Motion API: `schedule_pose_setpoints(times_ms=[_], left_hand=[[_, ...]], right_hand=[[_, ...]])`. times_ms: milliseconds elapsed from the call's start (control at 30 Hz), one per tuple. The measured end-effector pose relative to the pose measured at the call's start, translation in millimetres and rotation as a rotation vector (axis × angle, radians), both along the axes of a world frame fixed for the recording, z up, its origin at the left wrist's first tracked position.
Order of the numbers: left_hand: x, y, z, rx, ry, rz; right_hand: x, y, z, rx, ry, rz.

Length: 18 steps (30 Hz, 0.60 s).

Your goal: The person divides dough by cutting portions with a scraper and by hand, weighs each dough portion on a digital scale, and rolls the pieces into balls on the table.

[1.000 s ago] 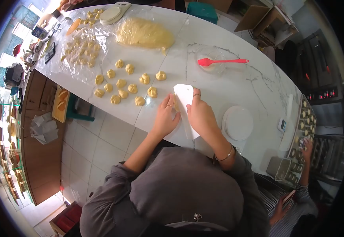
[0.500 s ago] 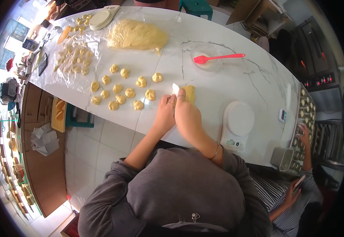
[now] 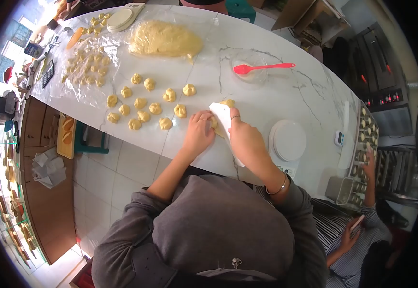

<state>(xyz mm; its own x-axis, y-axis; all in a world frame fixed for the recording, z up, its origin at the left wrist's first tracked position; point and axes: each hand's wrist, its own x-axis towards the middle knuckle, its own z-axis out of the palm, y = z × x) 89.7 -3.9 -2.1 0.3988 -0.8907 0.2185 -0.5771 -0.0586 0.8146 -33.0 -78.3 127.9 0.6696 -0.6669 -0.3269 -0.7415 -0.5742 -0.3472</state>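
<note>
My right hand (image 3: 248,144) grips a white dough scraper (image 3: 222,115), its flat blade tilted over the marble table. Beyond the blade's far end shows a bit of yellow dough (image 3: 227,102), mostly covered by the scraper. My left hand (image 3: 199,133), fingers curled, holds a small piece of dough (image 3: 214,124) at the blade's left side. To the left lie several small dough balls (image 3: 155,108) in loose rows.
A kitchen scale (image 3: 288,140) stands right of my right hand. Farther back are a bowl with a red brush (image 3: 261,68) and a large plastic-covered dough slab (image 3: 165,39). Plastic sheeting covers more balls (image 3: 86,67). At right, another person's hand (image 3: 368,161) is by filled trays (image 3: 366,129).
My right hand has moved right and turned, bringing the scraper's broad face into view. My left hand has shifted slightly left, and a dough piece now shows beside it.
</note>
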Motion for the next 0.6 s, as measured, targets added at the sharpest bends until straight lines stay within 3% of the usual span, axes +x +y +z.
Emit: schedule_pose_setpoints(times_ms=[267,467,600], left_hand=[[-7,6,19,-0.002,-0.097,-0.024],[-8,1,-1,0.079,-0.066,0.035],[-5,8,-8,0.103,-0.074,0.058]], right_hand=[[13,9,-15,-0.029,0.039,-0.001],[29,-14,-25,-0.087,-0.194,-0.065],[12,-30,-47,0.025,-0.309,-0.092]])
